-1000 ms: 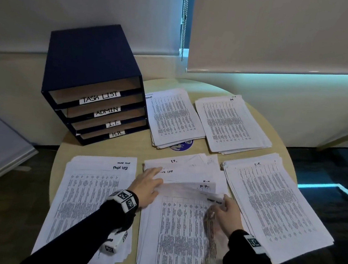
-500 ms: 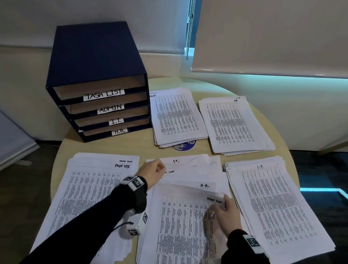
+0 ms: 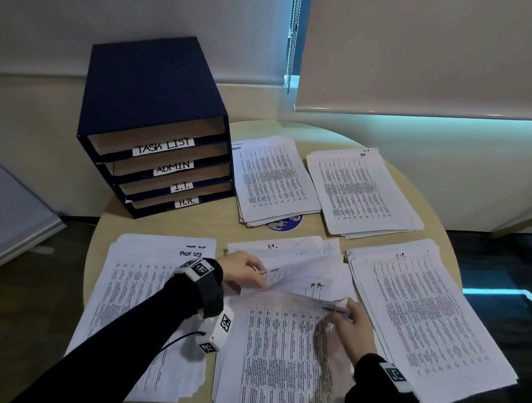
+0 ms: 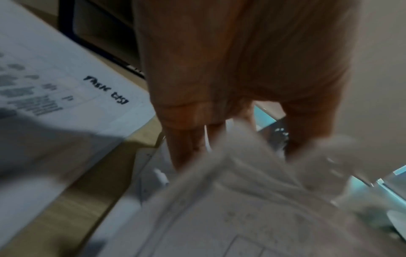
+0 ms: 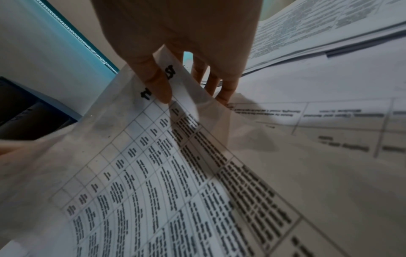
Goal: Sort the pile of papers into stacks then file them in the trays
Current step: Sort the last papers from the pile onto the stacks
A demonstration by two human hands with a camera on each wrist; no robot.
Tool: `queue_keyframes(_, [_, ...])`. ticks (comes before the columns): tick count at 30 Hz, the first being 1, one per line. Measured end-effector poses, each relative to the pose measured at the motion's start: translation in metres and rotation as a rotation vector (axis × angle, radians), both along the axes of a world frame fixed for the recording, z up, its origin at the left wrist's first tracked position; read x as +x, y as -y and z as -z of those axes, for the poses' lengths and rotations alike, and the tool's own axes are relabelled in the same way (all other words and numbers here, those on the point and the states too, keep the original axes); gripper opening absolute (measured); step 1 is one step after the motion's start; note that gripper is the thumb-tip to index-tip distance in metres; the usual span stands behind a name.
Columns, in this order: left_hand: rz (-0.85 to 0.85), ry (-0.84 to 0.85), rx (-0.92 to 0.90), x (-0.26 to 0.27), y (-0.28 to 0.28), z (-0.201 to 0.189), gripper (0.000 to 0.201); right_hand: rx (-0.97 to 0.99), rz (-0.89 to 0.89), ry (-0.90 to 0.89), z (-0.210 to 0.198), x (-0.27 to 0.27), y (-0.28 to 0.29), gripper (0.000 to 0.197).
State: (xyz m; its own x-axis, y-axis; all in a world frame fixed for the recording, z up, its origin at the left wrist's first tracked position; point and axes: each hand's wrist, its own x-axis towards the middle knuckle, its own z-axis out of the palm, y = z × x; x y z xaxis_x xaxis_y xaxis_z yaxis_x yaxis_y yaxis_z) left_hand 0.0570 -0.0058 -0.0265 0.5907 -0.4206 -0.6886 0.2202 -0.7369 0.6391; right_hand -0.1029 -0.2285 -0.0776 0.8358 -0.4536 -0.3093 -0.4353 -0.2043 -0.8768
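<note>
The top sheet [image 3: 277, 351] of the unsorted pile [image 3: 297, 264] lay in the middle of the table [image 3: 163, 216], its long axis running from me toward the tray unit [image 3: 153, 129]. I had my right hand [image 3: 348, 326] pinching its far right corner, thumb over the handwritten label, and my left hand [image 3: 243, 273] holding a lifted sheet at the far left. The Task List stack [image 3: 148, 287] lay just beside, on the left, so I judged the left hand nearer.

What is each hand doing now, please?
Left hand: pinches the far edge of the lifted sheet.
Right hand: pinches the same sheet's corner.
</note>
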Motion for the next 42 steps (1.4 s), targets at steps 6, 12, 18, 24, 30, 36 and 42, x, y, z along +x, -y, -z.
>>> queue_keyframes(6, [0.000,-0.023,-0.086,-0.012,-0.009,0.005,0.061,0.038,0.006,-0.020,0.004,0.001,-0.002,0.008])
queue_keyframes(12, [-0.033,0.069,-0.147,-0.012,-0.022,0.017,0.033,0.055,0.001,-0.026,0.001,0.002,-0.004,0.004])
queue_keyframes(18, [-0.046,0.123,-0.145,-0.017,-0.022,0.021,0.031,0.041,0.002,-0.025,-0.001,0.004,-0.005,0.005])
queue_keyframes(24, [-0.049,0.115,-0.183,-0.018,-0.024,0.024,0.059,0.011,-0.003,-0.039,0.002,0.005,-0.003,0.022])
queue_keyframes(30, [-0.135,0.144,-0.173,-0.020,-0.023,0.022,0.041,0.009,-0.003,-0.038,0.006,0.005,-0.003,0.024])
queue_keyframes(36, [0.055,0.722,-0.122,-0.024,-0.012,-0.011,0.031,0.109,-0.001,-0.010,-0.002,0.005,-0.001,0.022])
queue_keyframes(42, [0.001,1.239,-0.210,-0.019,-0.010,-0.053,0.028,0.143,-0.029,0.018,-0.012,0.005,0.000,0.029])
